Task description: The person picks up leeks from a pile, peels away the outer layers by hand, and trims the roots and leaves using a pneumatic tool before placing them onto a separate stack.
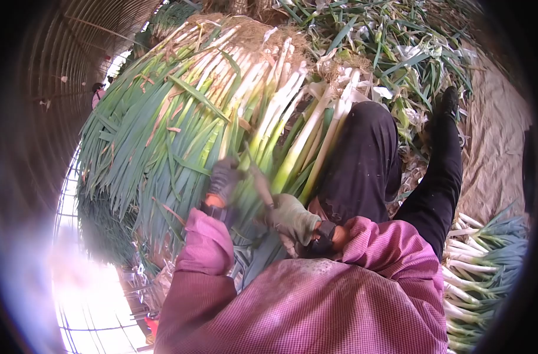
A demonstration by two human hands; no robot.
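Pink sleeves (316, 301): closest, bent in.
Left hand (224, 180): gloved, closed around leek (280, 147), steadying it.
Right hand (292, 219): gloved, gripping it too.

Pink checked jacket w/ long sleeves, black trousers, grey work gloves on left hand (224, 180) & right hand (291, 217), dark wrist straps.

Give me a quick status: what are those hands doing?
Left hand gloved, gripping leek stalks. Right hand gloved, closed on same bunch. Big leek pile crowds in; nothing blocking.
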